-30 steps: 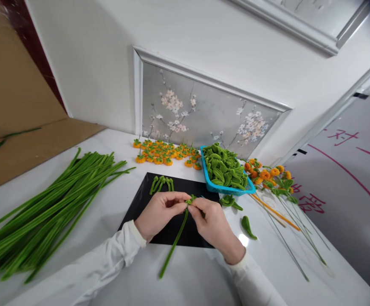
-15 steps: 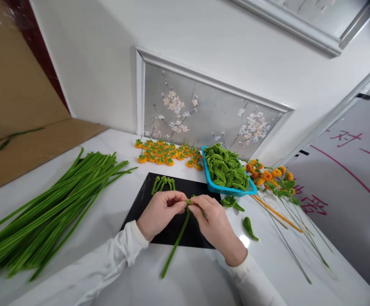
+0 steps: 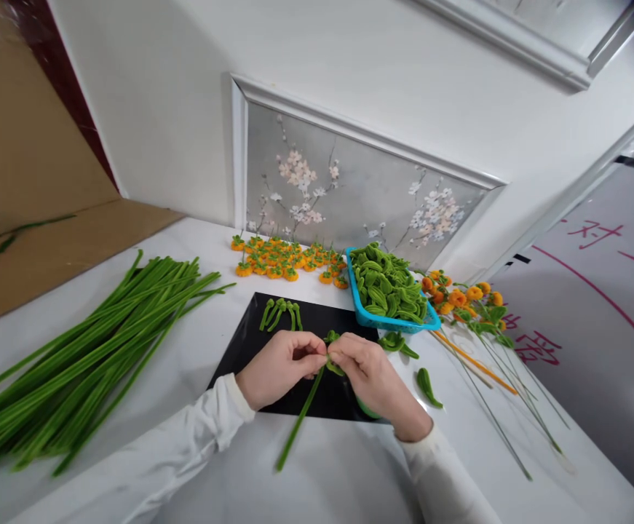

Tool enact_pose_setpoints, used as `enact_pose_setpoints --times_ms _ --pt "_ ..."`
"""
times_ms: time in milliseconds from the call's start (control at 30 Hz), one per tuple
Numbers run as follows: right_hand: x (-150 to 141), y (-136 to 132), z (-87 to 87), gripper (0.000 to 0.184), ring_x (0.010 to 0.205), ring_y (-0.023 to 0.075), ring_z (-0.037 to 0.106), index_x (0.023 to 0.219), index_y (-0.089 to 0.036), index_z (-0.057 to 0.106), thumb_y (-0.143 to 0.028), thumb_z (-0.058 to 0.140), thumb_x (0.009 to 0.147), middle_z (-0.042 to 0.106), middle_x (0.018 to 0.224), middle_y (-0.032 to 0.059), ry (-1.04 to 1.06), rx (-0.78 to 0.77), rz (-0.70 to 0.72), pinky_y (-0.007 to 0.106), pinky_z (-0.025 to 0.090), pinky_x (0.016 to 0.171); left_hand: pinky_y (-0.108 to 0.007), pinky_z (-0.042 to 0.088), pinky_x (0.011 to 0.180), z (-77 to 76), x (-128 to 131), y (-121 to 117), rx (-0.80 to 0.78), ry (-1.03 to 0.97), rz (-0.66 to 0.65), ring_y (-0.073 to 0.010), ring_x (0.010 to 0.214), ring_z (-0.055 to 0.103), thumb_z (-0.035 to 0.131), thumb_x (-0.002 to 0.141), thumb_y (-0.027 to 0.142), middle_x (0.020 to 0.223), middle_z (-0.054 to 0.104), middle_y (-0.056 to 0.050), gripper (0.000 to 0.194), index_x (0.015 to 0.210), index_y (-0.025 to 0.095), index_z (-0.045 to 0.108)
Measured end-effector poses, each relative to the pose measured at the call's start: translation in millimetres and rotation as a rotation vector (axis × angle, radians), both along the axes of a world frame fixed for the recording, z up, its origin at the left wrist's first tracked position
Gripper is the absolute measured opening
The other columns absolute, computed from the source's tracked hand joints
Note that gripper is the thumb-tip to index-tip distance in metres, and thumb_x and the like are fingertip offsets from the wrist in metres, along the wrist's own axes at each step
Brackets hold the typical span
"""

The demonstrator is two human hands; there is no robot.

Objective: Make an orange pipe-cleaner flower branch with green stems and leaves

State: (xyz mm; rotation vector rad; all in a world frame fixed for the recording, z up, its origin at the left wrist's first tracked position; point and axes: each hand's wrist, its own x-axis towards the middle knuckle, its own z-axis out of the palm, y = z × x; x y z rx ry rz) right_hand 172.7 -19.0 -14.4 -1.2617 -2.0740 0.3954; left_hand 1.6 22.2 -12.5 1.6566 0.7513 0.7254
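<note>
My left hand (image 3: pixel 281 366) and my right hand (image 3: pixel 374 378) meet over a black mat (image 3: pixel 251 342) on the white table. Both pinch the folded top end of one green pipe cleaner (image 3: pixel 298 422), whose straight tail runs down and left toward me. The bent loops of that end show just above my fingertips. A few short bent green pieces (image 3: pixel 281 313) lie on the mat beyond my left hand.
A large bundle of long green pipe cleaners (image 3: pixel 76 364) lies at left. Small orange and green flowers (image 3: pixel 281 262) line the wall. A blue basket (image 3: pixel 390 320) holds green leaf shapes. Finished stemmed orange flowers (image 3: pixel 466 302) and loose leaves (image 3: pixel 426 386) lie at right.
My hands have closed in tighter around the folded end, and my right hand has rolled over it. The tail has barely shifted.
</note>
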Motion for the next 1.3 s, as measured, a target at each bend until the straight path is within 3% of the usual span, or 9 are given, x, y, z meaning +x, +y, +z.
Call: enact_pose_setpoints --times_ms 200,300,400,467,667,833,967,1133,1300 --pt "3 2 -3.6 0.029 0.061 0.0105 0.042 0.069 -0.019 0.049 -0.027 0.039 0.094 0.045 0.065 -0.0040 0.153 -0.159 0.020 0.022 0.034 0.057 -0.024 0.037 0.055 2.5 -1 0 -0.071 -0.040 -0.046 -0.0097 0.054 0.043 0.058 0.074 0.022 0.056 0.048 0.004 0.014 0.062 0.015 0.058" --pt "2 1 -2.9 0.023 0.065 0.0110 0.046 0.082 -0.019 0.054 -0.030 0.039 0.094 0.052 0.072 -0.0027 0.213 -0.185 -0.001 0.022 0.037 0.060 -0.022 0.035 0.053 3.5 -3 0 -0.195 -0.092 0.004 -0.0084 0.054 0.043 0.062 0.073 0.025 0.058 0.050 0.004 0.013 0.067 0.014 0.060" --pt "-1 0 -2.5 0.013 0.072 0.0128 0.052 0.093 -0.020 0.058 -0.028 0.048 0.091 0.059 0.082 -0.0009 0.161 -0.179 0.008 0.023 0.040 0.065 -0.021 0.030 0.049 2.6 -4 1 -0.288 -0.120 0.074 -0.0075 0.052 0.044 0.062 0.074 0.027 0.058 0.052 0.003 0.015 0.070 0.013 0.061" --pt "-4 0 -4.4 0.012 0.071 0.0132 0.054 0.086 -0.021 0.060 -0.025 0.050 0.090 0.060 0.079 -0.0010 0.057 -0.128 -0.008 0.023 0.039 0.064 -0.021 0.031 0.049 1.8 -4 1 -0.295 -0.119 0.127 -0.0079 0.052 0.045 0.062 0.073 0.029 0.058 0.053 0.002 0.016 0.072 0.012 0.062" --pt "-12 -2 -10.9 0.018 0.065 0.0161 0.057 0.086 -0.019 0.058 -0.019 0.043 0.094 0.064 0.073 0.0014 -0.373 0.252 -0.168 0.029 0.032 0.062 -0.026 0.040 0.055 1.4 -3 3 -0.061 -0.017 0.281 -0.0113 0.053 0.049 0.061 0.069 0.022 0.056 0.056 0.001 0.010 0.066 0.013 0.065" --pt "-14 -4 -6.6 0.021 0.060 0.0147 0.056 0.084 -0.019 0.055 -0.026 0.040 0.096 0.063 0.070 0.0011 -0.390 0.351 -0.217 0.029 0.031 0.060 -0.027 0.040 0.059 -1.5 -4 1 0.296 0.169 0.275 -0.0140 0.060 0.053 0.057 0.073 0.015 0.066 0.062 -0.001 0.012 0.068 0.015 0.067" --pt "-12 -1 -6.0 0.020 0.063 0.0134 0.056 0.079 -0.020 0.059 -0.026 0.046 0.093 0.063 0.071 0.0008 -0.143 0.259 -0.205 0.026 0.036 0.062 -0.025 0.036 0.055 -1.3 -2 -4 0.471 0.270 0.225 -0.0121 0.056 0.049 0.054 0.076 0.013 0.064 0.056 0.000 0.016 0.065 0.015 0.065" --pt "-5 6 -9.2 0.013 0.057 0.0116 0.051 0.071 -0.019 0.065 -0.028 0.063 0.081 0.061 0.065 -0.0018 0.285 -0.043 -0.201 0.022 0.039 0.053 -0.025 0.035 0.053 -1.3 0 -8 0.446 0.245 0.195 -0.0114 0.055 0.047 0.055 0.077 0.014 0.061 0.051 0.002 0.017 0.062 0.015 0.062" --pt "-1 6 -9.8 0.020 0.055 0.0103 0.051 0.075 -0.019 0.064 -0.022 0.050 0.088 0.056 0.063 -0.0029 0.262 -0.144 -0.080 0.021 0.040 0.054 -0.025 0.037 0.055 -1.0 0 -6 0.384 0.170 0.209 -0.0120 0.057 0.048 0.055 0.078 0.017 0.063 0.054 0.002 0.016 0.065 0.016 0.064"
